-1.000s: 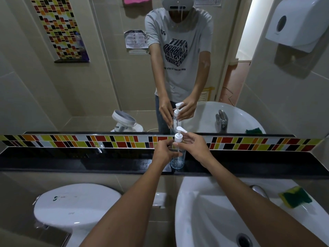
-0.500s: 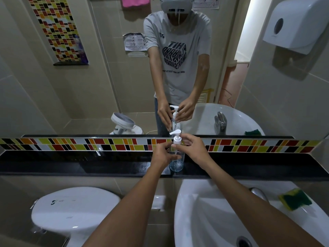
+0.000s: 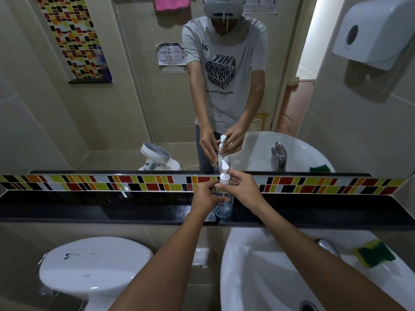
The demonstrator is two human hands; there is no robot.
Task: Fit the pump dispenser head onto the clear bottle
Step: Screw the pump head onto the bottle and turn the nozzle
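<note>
A clear bottle stands upright on the black ledge under the mirror. My left hand wraps around its body. The white pump dispenser head sits on the bottle's neck, its nozzle pointing away toward the mirror. My right hand pinches the pump's white collar with its fingertips. The dip tube runs down inside the bottle. The mirror repeats both hands and the bottle.
A white sink lies below the ledge at right, with a chrome tap and a green-yellow sponge on its rim. A white toilet lid is at lower left. A paper dispenser hangs on the right wall.
The pump head has turned on the bottle's neck: its nozzle pointed right, then left, and now points away from me. My hands stay on the bottle and collar.
</note>
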